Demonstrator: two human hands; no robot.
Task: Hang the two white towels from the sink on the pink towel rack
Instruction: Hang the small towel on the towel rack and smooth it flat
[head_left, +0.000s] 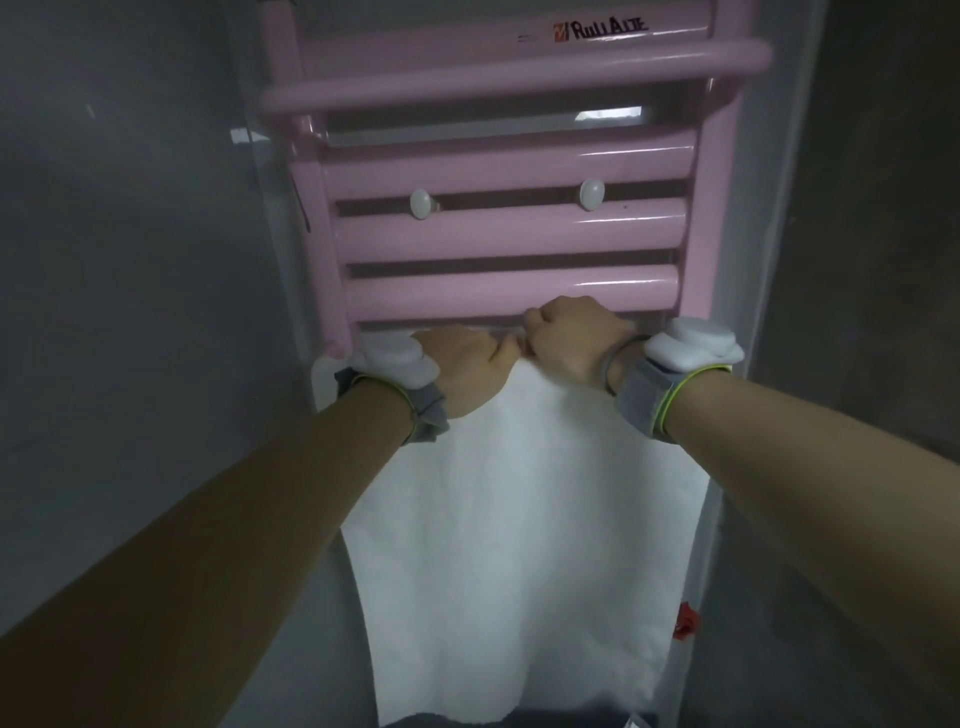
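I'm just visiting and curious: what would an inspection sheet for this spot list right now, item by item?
Surface: grey wall behind the rack; no table or sink in view.
Job's things: pink towel rack mounted upright; one white towel hangs down from its lower part. A second towel is not seen.
Clutter: two white knobs between the bars; small red object at the towel's right edge, unclear what.
Grippers: left hand and right hand are both closed on the towel's top edge at the rack.
Cables: nothing seen.
Surroundings: dim light; white sensor on a grey wristband on each wrist.
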